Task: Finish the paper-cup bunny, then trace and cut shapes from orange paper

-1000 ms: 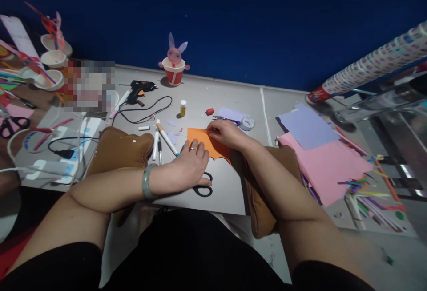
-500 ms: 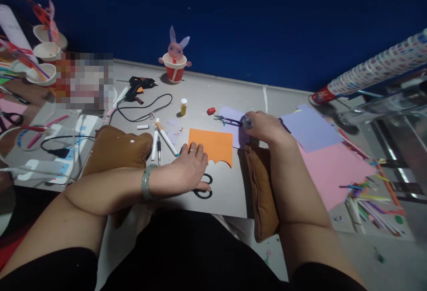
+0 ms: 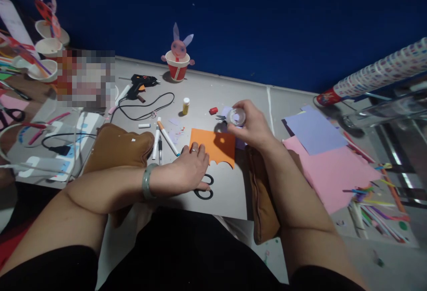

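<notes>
My left hand [image 3: 188,168] lies spread with its fingertips on the orange paper [image 3: 216,142], whose lower edge has scalloped cuts. Beside its thumb show the black handles of scissors [image 3: 208,193]; their blades are hidden under the hand. My right hand [image 3: 251,124] grips a clear, round, ring-like object [image 3: 237,116] above the table, possibly a tape roll or small plastic cup. Beneath it are thread snips [image 3: 221,118], mostly covered, and lilac paper [image 3: 240,144]. A red cap [image 3: 213,111] and a small yellow bottle [image 3: 186,106] stand nearby.
A rabbit-faced paper cup [image 3: 177,68] stands at the back. To the left are a glue gun [image 3: 142,84], markers [image 3: 168,136] and a brown cushion [image 3: 122,146]. Pink paper [image 3: 333,173], stacked cups [image 3: 376,75] and another cushion [image 3: 263,202] are at right.
My right hand has lifted the clear round object and brought it left, tilting its round face toward me and over the snips. My left hand stays on the orange paper.
</notes>
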Demonstrator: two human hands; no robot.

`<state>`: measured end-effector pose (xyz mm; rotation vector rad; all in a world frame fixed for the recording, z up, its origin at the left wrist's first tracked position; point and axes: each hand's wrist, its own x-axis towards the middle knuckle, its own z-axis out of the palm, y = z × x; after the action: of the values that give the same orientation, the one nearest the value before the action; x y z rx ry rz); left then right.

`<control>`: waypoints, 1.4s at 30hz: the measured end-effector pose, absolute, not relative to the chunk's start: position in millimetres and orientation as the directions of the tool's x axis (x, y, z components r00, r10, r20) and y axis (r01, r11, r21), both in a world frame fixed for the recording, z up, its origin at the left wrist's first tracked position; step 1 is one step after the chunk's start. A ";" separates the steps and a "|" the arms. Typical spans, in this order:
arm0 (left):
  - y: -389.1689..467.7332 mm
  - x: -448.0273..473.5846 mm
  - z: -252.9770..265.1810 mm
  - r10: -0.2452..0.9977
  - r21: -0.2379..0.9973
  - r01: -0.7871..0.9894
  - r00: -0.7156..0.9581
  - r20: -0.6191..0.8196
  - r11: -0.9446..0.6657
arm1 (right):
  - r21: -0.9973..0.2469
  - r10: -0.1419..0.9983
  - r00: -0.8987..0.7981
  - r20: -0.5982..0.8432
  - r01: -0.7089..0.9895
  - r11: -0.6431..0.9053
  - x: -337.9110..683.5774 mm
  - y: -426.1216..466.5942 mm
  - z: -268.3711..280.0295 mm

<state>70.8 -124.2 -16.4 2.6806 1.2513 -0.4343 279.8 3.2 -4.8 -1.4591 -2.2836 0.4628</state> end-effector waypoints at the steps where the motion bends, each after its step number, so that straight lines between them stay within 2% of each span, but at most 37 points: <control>1: -124.8 70.7 -17.0 0.727 0.004 0.765 0.614 -0.306 -0.644 | -0.549 0.883 -0.450 0.130 0.709 0.442 274.9 0.1 -8.6; 3: -125.5 71.0 -17.1 0.727 -0.013 0.761 0.614 -0.307 -0.648 | -0.646 0.827 -0.547 0.129 0.587 0.489 266.1 -4.8 -18.3; 5: -125.4 72.0 -16.0 0.726 -0.020 0.765 0.603 -0.331 -0.644 | -0.675 0.797 -0.591 0.127 0.537 0.506 258.1 -8.2 -28.3; 13: -125.3 74.3 -15.9 0.734 -0.035 0.766 0.599 -0.321 -0.641 | -0.628 0.687 -0.708 0.162 0.463 0.625 236.3 -13.1 -52.0; 18: -124.2 75.6 -7.8 0.695 -0.006 0.751 0.608 -0.383 -0.660 | -0.652 0.701 -0.701 0.131 0.472 0.594 235.8 -13.0 -56.9; 23: -125.9 76.7 -2.2 0.656 0.051 0.746 0.613 -0.441 -0.663 | -0.777 0.759 -0.641 0.112 0.420 0.469 237.6 -11.6 -53.1; 27: -128.5 76.9 -4.0 0.652 0.050 0.739 0.623 -0.431 -0.672 | -0.862 0.710 -0.701 0.058 0.324 0.390 235.0 -14.9 -49.5; 31: -128.6 77.1 -5.7 0.656 0.044 0.733 0.632 -0.412 -0.679 | -0.856 0.659 -0.752 -0.022 0.355 0.376 233.0 -14.4 -53.6; 37: -125.7 77.4 -2.3 0.652 0.043 0.739 0.618 -0.440 -0.672 | -0.899 0.766 -0.642 0.014 0.328 0.291 238.2 -5.3 -54.5; 42: -126.9 76.4 -6.3 0.661 0.014 0.719 0.647 -0.380 -0.695 | -0.848 0.800 -0.601 -0.005 0.426 0.315 232.0 -9.2 -51.6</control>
<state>76.4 -126.9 -6.3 2.6997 1.1404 -0.5253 232.0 -9.2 -51.6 -1.0869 -2.1686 1.2050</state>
